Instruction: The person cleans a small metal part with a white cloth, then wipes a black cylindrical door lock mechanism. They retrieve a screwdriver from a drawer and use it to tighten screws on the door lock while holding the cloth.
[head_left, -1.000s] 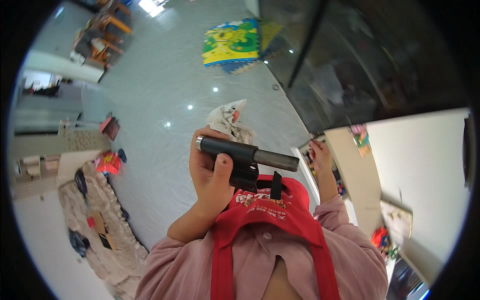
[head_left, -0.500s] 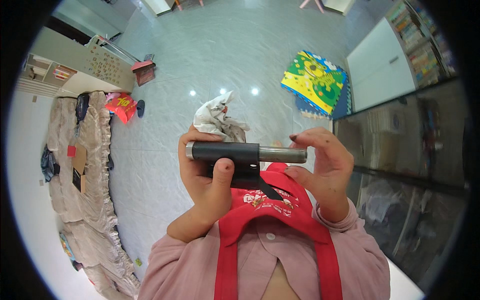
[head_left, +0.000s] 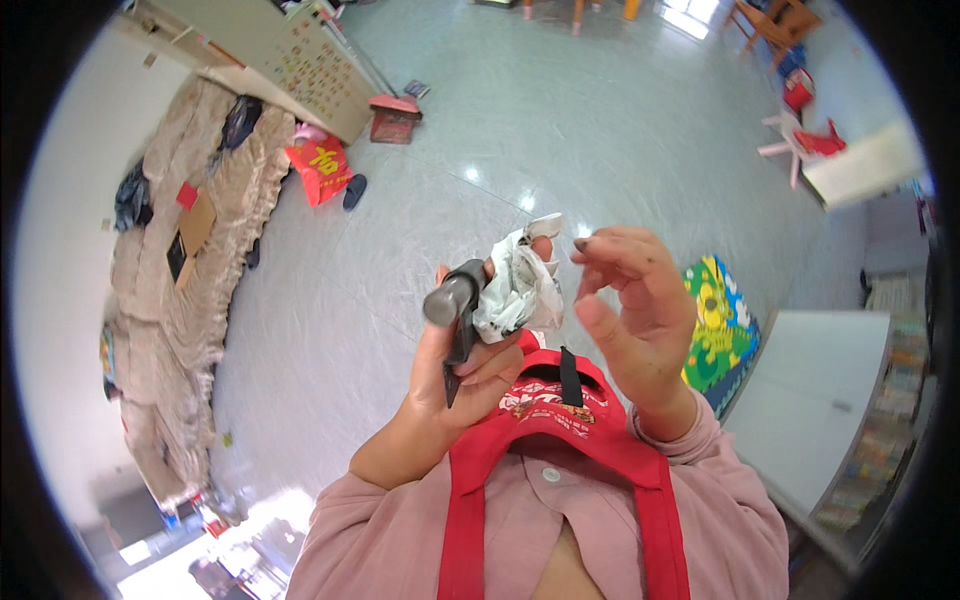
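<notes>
My left hand is closed round a black metal cylinder with a steel rod. The round grey end of the rod is turned up toward my head, so most of its length is foreshortened. A flat dark edge of the black part points down over my palm. The same hand also keeps hold of a crumpled white wipe with dark smears, just right of the cylinder. My right hand hovers to the right of the wipe, thumb and fingers bent but apart, holding nothing. Its fingertips carry dark smudges.
A red apron covers my front. At left stands a sofa under a ruffled beige cover, with an open cardboard box on it. A red bag and a dark slipper lie beyond. A colourful foam mat and a white cabinet are at right.
My left hand has swung the cylinder from lying crosswise to end-on, the rod now facing up toward me. My right hand is no longer beside the rod's tip. The whole view has turned.
</notes>
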